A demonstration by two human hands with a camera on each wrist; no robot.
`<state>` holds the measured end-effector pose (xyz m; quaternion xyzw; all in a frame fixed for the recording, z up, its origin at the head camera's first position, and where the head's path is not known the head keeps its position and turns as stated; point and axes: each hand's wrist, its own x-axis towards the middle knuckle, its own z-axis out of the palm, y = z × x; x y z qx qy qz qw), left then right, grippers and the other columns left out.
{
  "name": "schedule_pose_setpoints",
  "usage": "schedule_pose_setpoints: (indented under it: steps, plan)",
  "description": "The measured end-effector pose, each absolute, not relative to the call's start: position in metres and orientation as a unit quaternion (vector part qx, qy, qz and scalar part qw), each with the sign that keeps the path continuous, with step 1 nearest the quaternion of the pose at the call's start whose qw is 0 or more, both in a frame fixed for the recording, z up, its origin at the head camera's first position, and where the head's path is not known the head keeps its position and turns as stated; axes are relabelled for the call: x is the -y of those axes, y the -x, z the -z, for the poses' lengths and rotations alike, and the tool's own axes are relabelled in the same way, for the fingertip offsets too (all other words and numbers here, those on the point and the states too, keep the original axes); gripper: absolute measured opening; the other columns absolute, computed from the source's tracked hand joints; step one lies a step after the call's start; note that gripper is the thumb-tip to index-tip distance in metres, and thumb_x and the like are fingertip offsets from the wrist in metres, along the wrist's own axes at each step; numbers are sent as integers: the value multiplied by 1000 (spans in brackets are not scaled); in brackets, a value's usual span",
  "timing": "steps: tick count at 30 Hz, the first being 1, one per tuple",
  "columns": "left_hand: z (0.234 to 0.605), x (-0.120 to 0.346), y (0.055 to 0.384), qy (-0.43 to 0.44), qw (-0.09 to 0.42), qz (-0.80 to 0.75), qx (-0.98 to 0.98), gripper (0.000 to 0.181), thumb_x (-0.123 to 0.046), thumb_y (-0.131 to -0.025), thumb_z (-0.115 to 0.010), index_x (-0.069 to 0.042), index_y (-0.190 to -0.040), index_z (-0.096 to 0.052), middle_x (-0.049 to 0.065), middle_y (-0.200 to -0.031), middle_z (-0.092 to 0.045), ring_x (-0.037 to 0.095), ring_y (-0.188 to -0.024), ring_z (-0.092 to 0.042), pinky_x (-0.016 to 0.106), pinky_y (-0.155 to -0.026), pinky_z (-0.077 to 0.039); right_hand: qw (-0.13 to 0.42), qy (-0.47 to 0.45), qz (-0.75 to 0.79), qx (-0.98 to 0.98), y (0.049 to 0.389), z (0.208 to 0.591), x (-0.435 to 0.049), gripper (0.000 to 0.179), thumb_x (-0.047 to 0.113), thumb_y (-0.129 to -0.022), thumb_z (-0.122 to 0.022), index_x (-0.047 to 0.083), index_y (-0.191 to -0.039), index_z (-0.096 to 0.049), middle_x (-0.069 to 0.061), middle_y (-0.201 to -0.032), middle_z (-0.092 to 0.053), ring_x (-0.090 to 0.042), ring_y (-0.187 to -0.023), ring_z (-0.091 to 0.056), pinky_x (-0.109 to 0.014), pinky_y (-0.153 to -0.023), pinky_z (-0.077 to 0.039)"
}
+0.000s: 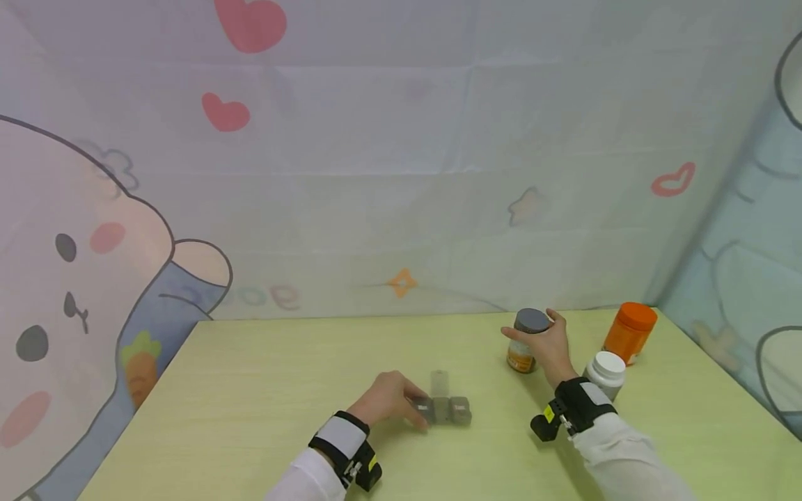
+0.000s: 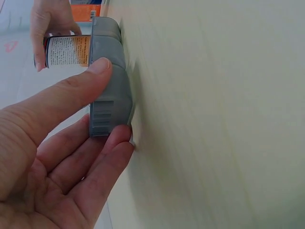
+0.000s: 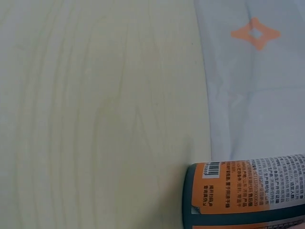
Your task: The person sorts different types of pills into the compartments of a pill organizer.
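A small grey pill organizer (image 1: 441,410) is near the middle of the table, its long side facing me. One translucent lid (image 1: 440,383) stands open at its back. My left hand (image 1: 393,400) holds the organizer's left end, with the thumb (image 2: 78,88) on one side and fingertips underneath in the left wrist view. Farther right, my right hand (image 1: 546,344) grips a supplement bottle (image 1: 521,358) around its upper part, below the grey cap (image 1: 532,320). The bottle is upright; its orange and white label (image 3: 238,186) fills the right wrist view's lower corner. Whether its base touches the table is unclear.
A white bottle (image 1: 605,372) stands beside my right wrist, partly hidden by it. Behind that is an orange bottle (image 1: 628,334) with an orange lid. A printed cloth (image 1: 376,209) hangs along the table's back edge.
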<state>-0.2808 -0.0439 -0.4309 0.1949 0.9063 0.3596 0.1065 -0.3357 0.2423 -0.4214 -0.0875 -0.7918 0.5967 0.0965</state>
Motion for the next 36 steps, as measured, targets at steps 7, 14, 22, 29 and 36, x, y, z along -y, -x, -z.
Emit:
schedule_pose_setpoints:
  steps: [7,14,22,29,36]
  plan:
    - [433,44,283,-188,113,-360,-907,44,-16,-54,-86,-8,-95,-72,5,-92,-70,18,-88,-60,28,-75,-47,66,86,-593,798,328,428,-239,101,24,-76,-71,-5,-142,-1,-31,-139,-17,-44,-128,-22,-52,-103,-23]
    - [435,41,287,-175,111,-357,-911,43,-16,-53,-86,-9,-94,-73,3,-92,-70,16,-88,-59,28,-76,-47,72,92,-565,817,332,434,-242,82,19,-80,-67,-7,-139,-17,-30,-134,-31,-42,-123,-31,-50,-101,-27]
    - [434,37,285,-175,112,-361,-909,42,-15,-52,-86,-9,-92,-73,3,-89,-70,15,-84,-58,29,-76,-46,104,92,-577,805,336,432,-253,69,15,-81,-64,-6,-135,-25,-27,-129,-37,-39,-119,-37,-49,-100,-29]
    - [434,37,287,-180,104,-356,-911,40,-14,-52,-86,-10,-90,-73,2,-87,-70,13,-81,-57,27,-73,-46,132,69,-598,788,335,392,-257,67,14,-82,-61,-5,-135,-25,-25,-130,-37,-37,-117,-38,-50,-100,-30]
    - [436,39,291,-188,104,-357,-909,41,-16,-51,-87,-11,-90,-74,0,-85,-70,9,-77,-56,23,-69,-45,137,13,-624,769,321,352,-250,66,11,-84,-61,-4,-136,-23,-21,-126,-36,-34,-114,-37,-50,-100,-30]
